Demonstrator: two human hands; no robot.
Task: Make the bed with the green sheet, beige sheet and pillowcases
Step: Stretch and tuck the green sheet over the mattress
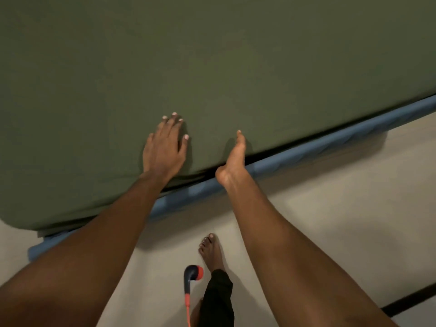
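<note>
Bare forearms (82, 267) enter from the lower edge and reach across the blue bed base (306, 149), a padded rail running on a diagonal through the view; beyond the base, the green sheet (212, 55) lies stretched smooth over the whole bed top and wraps down over the near edge and the rounded corner at far left, its hem meeting the base there; left hand (164, 142) lies palm down on the sheet just beyond the base, fingers straight and close together, thumb set apart, flat against the cloth; right hand (232, 156) stands edge-on at the sheet's border directly above the base, one straight digit lying on the cloth, the other fingers hidden from view, so that a grip on the sheet cannot be told; on the near side of the base, pale floor (330, 197) carries one bare foot (211, 252) with a black trouser leg (217, 298) behind it; just beside the foot hangs a navy and orange earpiece (192, 277) on an orange cord (188, 312); a dark strip (410, 300) crosses the floor well apart from the base, at lower right.
</note>
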